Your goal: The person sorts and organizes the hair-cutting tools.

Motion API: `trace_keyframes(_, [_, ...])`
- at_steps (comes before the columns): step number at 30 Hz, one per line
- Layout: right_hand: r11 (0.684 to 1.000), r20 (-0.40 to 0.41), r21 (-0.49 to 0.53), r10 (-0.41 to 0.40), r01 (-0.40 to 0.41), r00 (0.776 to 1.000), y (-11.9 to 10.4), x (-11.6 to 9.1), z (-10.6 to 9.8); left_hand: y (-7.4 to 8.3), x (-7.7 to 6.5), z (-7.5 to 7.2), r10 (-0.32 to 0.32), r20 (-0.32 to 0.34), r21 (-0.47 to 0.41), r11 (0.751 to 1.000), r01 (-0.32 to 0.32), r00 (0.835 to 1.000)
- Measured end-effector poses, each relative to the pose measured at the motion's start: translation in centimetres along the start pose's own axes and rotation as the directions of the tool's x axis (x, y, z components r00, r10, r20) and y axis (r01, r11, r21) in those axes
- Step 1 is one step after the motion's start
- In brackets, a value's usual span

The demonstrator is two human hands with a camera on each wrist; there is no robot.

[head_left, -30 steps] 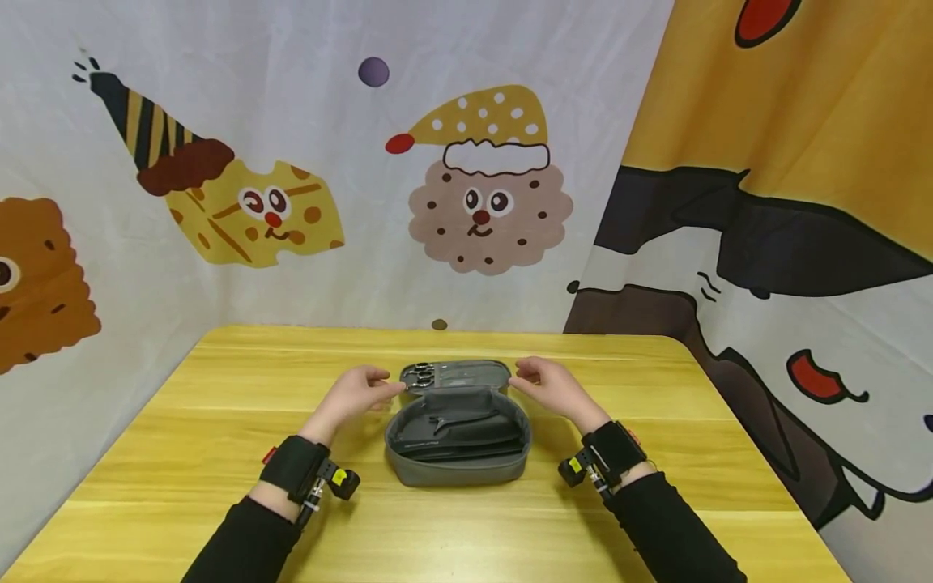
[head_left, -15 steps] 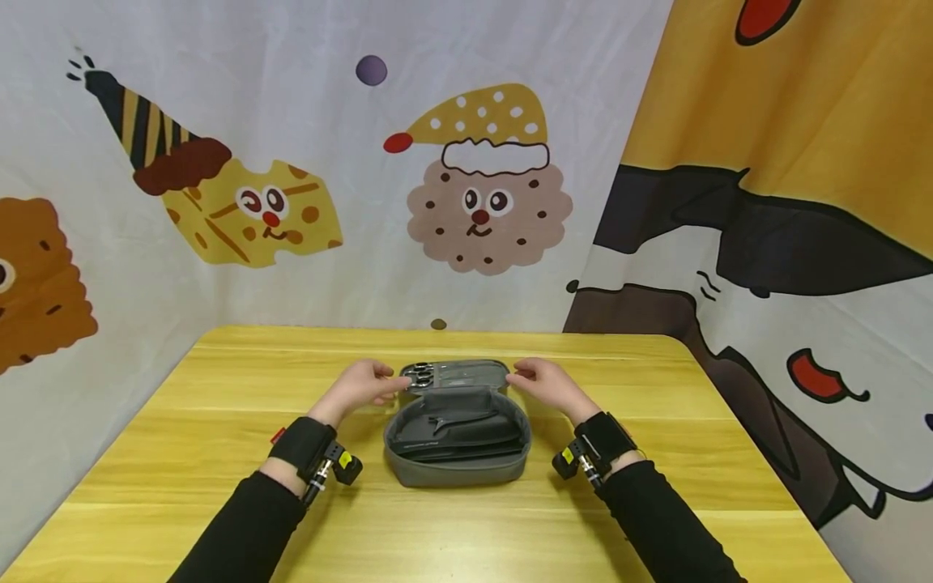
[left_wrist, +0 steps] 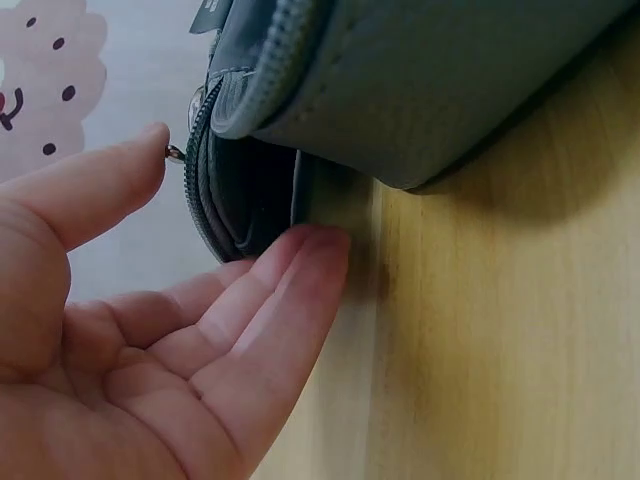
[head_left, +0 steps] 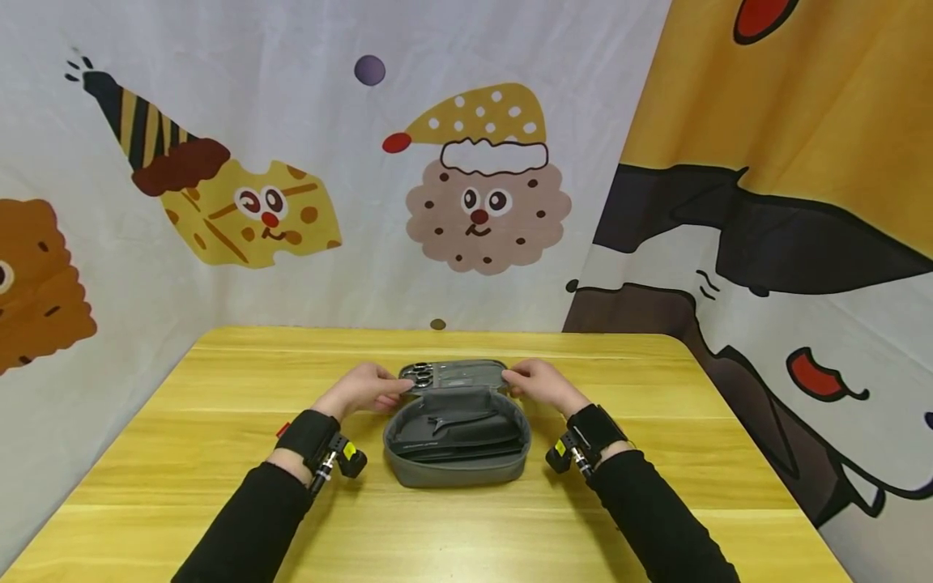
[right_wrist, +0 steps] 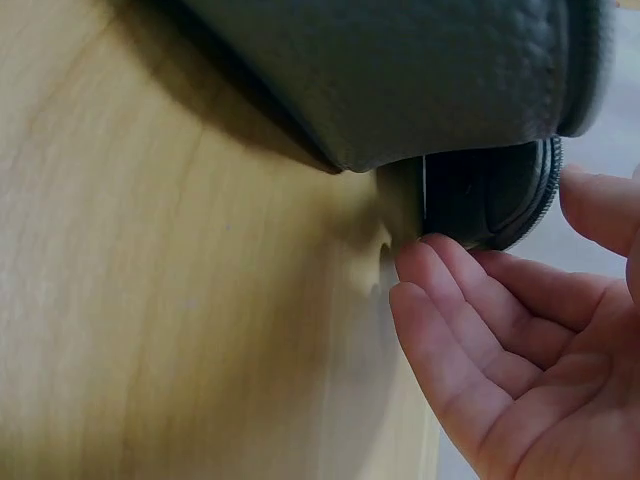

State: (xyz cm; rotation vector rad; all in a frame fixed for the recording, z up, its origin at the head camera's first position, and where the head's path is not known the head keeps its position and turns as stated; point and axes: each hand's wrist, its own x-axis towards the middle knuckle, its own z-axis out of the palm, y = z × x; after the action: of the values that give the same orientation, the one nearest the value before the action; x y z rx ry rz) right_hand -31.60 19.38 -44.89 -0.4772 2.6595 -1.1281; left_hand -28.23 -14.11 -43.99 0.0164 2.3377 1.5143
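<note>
The lid [head_left: 470,375] blocks passage between 2 hands [head_left: 367,389]; room lies in front of the case [head_left: 457,475].

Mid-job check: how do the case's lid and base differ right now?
The lid is shallow; the base is deep. The lid is folded back; the base stands upright. The lid carries ringed metal tools; the base holds dark, elongated items. Both are grey with zipper edging.

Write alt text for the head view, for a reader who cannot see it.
A person's left hand and right hand are at opposite ends of the open lid of a gray case on a wood-grain table. Scissors sit in the lid; dark items lie inside the case.
</note>
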Motion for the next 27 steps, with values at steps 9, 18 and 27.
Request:
trace_keyframes(9, [0.986,0.039,0.137,0.09,-0.094,0.995,0.1,0.4,0.1,-0.2,0.7,-0.2,-0.048,0.119,-0.298,0.951,0.082,0.992])
trace_keyframes(18, [0.955,0.09,0.255,0.135,-0.153,0.987,0.3,0.9,0.2,-0.6,1.3,-0.2,-0.037,0.123,-0.42,0.903,0.086,0.992])
trace_keyframes(27, [0.923,0.06,0.355,0.135,-0.148,0.989,0.5,1.0,0.6,-0.9,1.4,0.1,0.019,0.093,-0.43,0.903,0.023,0.995])
